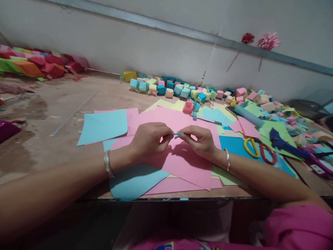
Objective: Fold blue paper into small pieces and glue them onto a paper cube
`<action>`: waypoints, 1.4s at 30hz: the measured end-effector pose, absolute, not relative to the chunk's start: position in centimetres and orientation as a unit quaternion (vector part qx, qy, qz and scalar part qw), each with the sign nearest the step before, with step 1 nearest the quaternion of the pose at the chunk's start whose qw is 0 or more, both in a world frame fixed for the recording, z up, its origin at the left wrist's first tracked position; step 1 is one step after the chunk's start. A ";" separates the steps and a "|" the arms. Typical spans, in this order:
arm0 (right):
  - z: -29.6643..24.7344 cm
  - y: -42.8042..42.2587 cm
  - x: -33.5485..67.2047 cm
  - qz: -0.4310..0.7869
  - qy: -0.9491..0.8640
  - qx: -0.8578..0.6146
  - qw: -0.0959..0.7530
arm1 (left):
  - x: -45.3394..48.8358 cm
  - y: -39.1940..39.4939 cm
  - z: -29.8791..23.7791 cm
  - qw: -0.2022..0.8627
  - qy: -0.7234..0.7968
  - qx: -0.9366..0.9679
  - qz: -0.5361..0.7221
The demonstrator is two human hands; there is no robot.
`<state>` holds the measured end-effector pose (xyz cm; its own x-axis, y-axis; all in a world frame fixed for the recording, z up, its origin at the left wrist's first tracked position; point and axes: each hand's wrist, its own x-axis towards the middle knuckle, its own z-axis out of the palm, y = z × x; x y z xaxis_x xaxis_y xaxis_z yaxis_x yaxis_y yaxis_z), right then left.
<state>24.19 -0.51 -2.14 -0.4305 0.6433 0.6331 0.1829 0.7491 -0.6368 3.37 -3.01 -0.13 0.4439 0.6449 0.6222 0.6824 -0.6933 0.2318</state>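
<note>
My left hand (pixel 149 141) and my right hand (pixel 199 140) meet over a pink paper sheet (pixel 182 163) on the wooden table (pixel 52 114). Both pinch a small folded strip of blue paper (pixel 178 134) between thumb and fingertips, held just above the sheet. Each wrist wears a silver bangle. More pink, light blue (pixel 102 126) and green sheets lie fanned out under and around my hands.
Yellow and red scissors (pixel 256 149) and a blue glue gun (pixel 283 144) lie to the right. Several small folded paper cubes (pixel 179 89) run along the wall behind. A pen (pixel 208 120) rests past the pink sheet. Coloured paper piles sit far left (pixel 39 64).
</note>
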 end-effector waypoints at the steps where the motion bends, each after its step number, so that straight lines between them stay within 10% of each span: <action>1: -2.1 -0.5 24.2 0.260 -0.809 -0.251 0.463 | 3.3 -3.0 -0.2 0.037 -0.392 -0.848 -0.355; 25: -1.3 -1.3 23.7 0.569 -0.634 -0.315 0.418 | 3.4 -2.8 0.0 0.212 -0.277 -0.862 -0.369; 42: -1.4 -2.0 23.3 0.472 -0.715 -0.285 0.430 | 3.2 -3.4 -0.2 0.211 -0.269 -0.873 -0.348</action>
<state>23.29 -2.02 -1.40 -0.4682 0.8131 0.3459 0.0014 0.3921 -0.9199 3.21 -3.37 -0.18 0.6138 0.3226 0.7205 0.6156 -0.7670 -0.1811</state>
